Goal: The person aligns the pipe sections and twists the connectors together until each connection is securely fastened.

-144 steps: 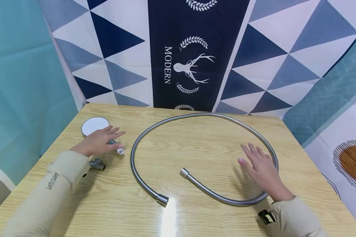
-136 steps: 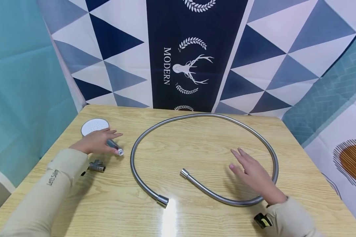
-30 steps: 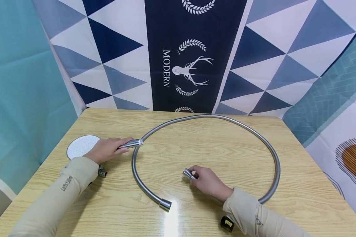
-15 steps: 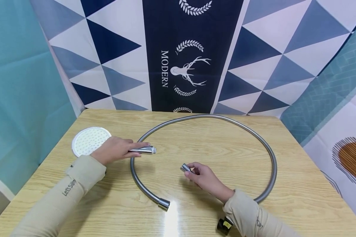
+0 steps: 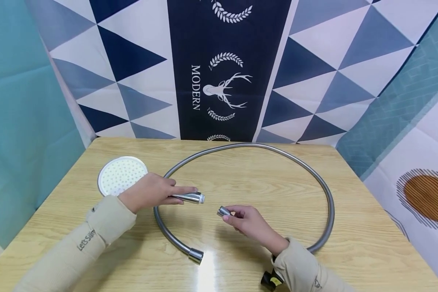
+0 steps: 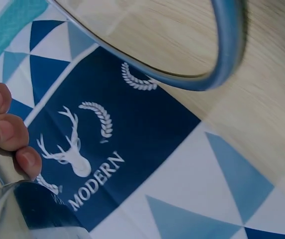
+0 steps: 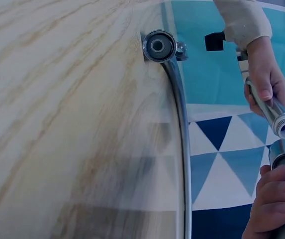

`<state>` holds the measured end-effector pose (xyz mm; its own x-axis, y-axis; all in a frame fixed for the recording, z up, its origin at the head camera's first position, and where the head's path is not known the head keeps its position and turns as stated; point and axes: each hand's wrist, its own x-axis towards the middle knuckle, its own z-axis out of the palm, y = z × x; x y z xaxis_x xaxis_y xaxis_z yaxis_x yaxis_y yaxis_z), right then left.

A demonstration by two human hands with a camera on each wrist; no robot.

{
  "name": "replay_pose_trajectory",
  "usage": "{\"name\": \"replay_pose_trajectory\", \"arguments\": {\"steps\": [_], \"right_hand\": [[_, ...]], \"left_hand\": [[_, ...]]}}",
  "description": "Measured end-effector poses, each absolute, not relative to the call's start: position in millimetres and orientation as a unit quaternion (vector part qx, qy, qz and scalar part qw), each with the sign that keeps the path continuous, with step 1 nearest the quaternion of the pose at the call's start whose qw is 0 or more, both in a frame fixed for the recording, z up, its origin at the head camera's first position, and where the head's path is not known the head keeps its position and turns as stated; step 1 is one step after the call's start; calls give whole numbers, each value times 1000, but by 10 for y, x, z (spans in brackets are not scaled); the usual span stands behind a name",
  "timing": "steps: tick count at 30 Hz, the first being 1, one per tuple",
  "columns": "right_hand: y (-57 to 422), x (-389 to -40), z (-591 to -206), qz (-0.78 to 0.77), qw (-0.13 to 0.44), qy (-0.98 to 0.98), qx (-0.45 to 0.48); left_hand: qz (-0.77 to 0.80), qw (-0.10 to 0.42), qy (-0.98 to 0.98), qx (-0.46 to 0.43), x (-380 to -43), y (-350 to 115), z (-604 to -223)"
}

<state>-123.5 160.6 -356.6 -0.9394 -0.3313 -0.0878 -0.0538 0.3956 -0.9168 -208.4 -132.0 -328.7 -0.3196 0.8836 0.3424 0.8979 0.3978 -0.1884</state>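
**Shower Head (image 5: 125,172) and Hose (image 5: 330,202): Position in Each Hand**

The left hand (image 5: 157,190) is closed around the handle (image 5: 187,197) of the shower head, with one finger lying along it. The round white spray face (image 5: 119,178) is to the left of this hand, beside the wrist, its nozzles facing up toward the head camera. The threaded end (image 5: 202,198) projects from the other side of the hand, directed toward the right hand (image 5: 246,222).

The right hand pinches the held connector (image 5: 224,211) of the hose between thumb and fingers. This connector projects from the hand toward the left hand. The threaded end and the held connector are near each other but apart; both are above the counter (image 5: 248,178).

The hose emerges from behind the sleeve (image 5: 295,261) of the right arm, loops around the far side of both hands, and passes behind the left hand. Its free connector (image 5: 196,255) rests on the counter between the two hands, nearer to the person than either. In the right wrist view, a small metal fitting (image 7: 181,51) is partly hidden behind the free connector.

Beyond both hands, a patterned cloth (image 5: 222,91) stands at the far edge of the counter.
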Motion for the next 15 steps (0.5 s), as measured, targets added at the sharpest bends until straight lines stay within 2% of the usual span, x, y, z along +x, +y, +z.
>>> {"name": "replay_pose_trajectory", "arguments": {"steps": [7,15], "right_hand": [[1532,-1231,-3553,-549,117,821,-105],[1451,-1263,-3549,-546,113,823,-107]], "left_hand": [[-22,255,-784,-566,-2061,-1246,-3337],[-12,259,-769,-584,-2093,-1227,-3326]]}}
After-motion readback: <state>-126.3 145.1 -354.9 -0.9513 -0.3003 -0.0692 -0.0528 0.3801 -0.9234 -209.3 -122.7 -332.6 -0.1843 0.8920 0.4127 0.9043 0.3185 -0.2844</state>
